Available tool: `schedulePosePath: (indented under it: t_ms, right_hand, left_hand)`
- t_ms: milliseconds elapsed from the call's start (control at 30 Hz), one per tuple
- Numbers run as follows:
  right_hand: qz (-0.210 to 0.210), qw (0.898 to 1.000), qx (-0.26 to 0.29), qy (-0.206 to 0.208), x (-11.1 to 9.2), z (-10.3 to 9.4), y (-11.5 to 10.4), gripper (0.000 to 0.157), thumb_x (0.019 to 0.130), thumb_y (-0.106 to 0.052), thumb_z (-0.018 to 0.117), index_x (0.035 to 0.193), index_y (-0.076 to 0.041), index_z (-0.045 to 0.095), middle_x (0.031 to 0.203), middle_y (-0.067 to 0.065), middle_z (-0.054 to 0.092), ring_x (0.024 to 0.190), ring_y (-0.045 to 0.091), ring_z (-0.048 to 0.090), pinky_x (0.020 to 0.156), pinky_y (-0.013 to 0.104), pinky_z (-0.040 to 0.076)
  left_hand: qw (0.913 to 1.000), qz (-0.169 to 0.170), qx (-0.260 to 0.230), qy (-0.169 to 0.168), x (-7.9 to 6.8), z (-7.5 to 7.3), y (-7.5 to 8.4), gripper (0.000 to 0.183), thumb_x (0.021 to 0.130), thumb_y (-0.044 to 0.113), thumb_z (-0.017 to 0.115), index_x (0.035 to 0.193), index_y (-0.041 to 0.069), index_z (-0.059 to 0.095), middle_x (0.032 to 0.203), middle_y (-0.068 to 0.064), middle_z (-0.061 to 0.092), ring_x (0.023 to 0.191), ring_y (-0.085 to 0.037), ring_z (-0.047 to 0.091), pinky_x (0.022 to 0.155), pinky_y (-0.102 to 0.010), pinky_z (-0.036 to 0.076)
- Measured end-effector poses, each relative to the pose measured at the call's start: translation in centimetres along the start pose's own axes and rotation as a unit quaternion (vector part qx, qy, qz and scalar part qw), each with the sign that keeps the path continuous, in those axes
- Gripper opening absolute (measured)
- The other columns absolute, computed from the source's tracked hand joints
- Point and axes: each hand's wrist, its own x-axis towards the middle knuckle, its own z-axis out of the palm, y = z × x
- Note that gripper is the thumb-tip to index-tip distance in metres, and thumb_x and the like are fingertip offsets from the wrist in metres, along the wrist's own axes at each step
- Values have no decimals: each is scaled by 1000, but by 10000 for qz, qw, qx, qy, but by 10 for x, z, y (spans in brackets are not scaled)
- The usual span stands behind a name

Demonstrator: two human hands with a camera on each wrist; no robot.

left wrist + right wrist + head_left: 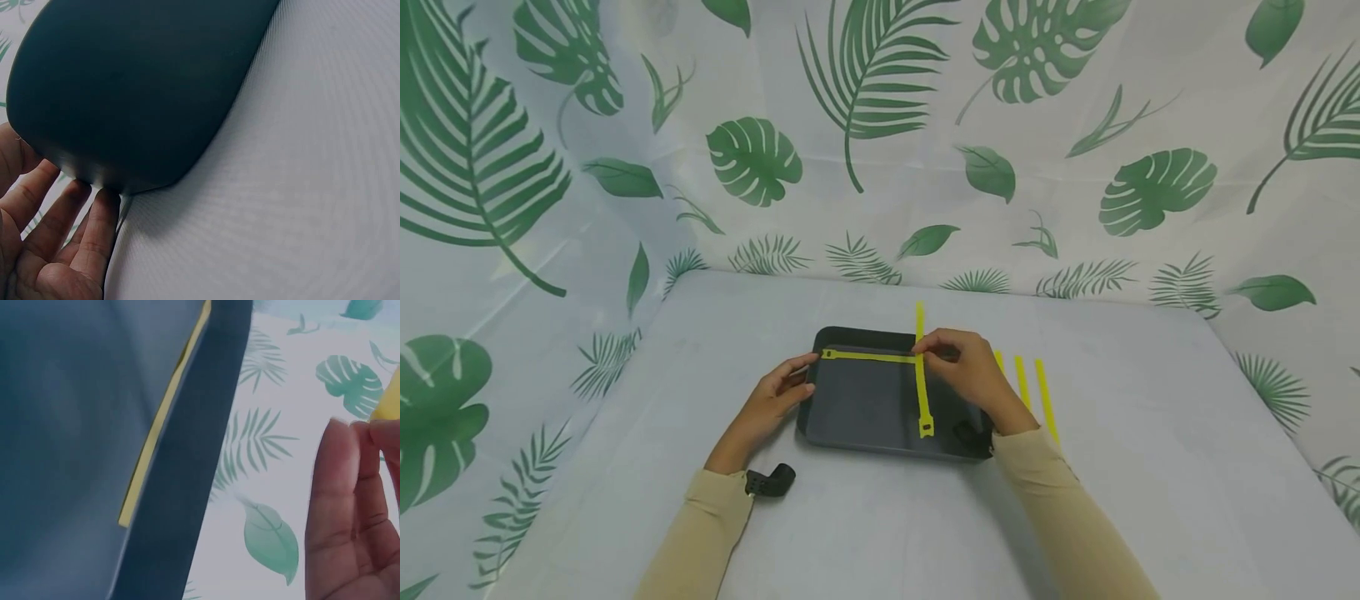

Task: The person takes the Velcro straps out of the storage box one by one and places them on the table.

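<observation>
"Starting closest to the person, what shows?"

"Two tan sleeves point(715, 517), with a small black device point(771, 481) at the left wrist."

"And the hands?"

"The left hand point(767, 404) rests its fingertips against the outer left side of a dark tray point(865, 408), its fingers spread rather than clenched. The right hand point(973, 367) has thumb and fingertips together, pinching a yellow strap point(923, 396)."

"Where is that strap?"

"Over the tray, its slotted end toward the person, its other end reaching past the far rim (whether it touches the tray, I can't tell)."

"Anything inside?"

"A second strap point(868, 357), also yellow, runs sideways along the far wall, slotted end at the left."

"Beyond the right hand?"

"Three yellow strips point(1022, 382) side by side on the white table point(1150, 417), to the right of the tray."

"Farthest back?"

"A white cloth point(880, 208) printed with green leaves, behind the table."
</observation>
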Motion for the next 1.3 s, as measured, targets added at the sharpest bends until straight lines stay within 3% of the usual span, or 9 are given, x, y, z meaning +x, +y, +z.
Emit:
schedulePosePath:
  t_ms: [167,333,467,700,1000,1300]
  right_hand:
    - [297,9953,901,-167,-3,-2,2,19,106,3,60,117,10,73,111,23,72,86,18,73,80,32,65]
    - [552,9880,1430,-198,-7,-4,1,18,105,0,66,118,13,69,101,15,72,84,15,72,79,31,64]
    - [630,9856,1558,-194,-10,-7,1,21,99,6,69,118,15,66,98,12,71,80,13,71,77,30,64]
    - [706,9852,1554,-137,-15,-11,3,36,99,4,70,132,14,61,112,15,66,85,10,71,77,29,63]
    - [826,9852,1496,-122,-22,-19,7,40,101,2,70,138,12,59,112,11,65,86,11,71,76,30,63]
    - [935,9841,1510,-7,-35,-32,13,42,101,-1,71,140,11,58,112,11,65,87,13,69,76,31,63]
  left_hand:
    - [10000,62,3,-6,1,0,-1,55,110,5,61,161,-5,43,169,-26,38,154,-48,39,111,-28,49]
    - [10000,47,24,10,1,0,-1,55,109,5,61,160,-5,44,169,-26,38,154,-48,39,110,-28,49]
    - [10000,5,44,21,1,0,0,55,109,6,61,161,-5,44,168,-27,39,154,-48,39,113,-32,49]
    - [10000,-59,50,0,1,0,0,55,110,7,61,161,-4,43,169,-26,38,155,-47,38,117,-43,47]
    - [10000,-11,58,34,0,0,0,55,110,6,60,161,-5,44,167,-28,40,153,-48,40,110,-27,49]
    - [10000,-21,28,47,0,1,-1,55,109,5,61,160,-5,44,167,-29,40,152,-49,42,108,-24,50]
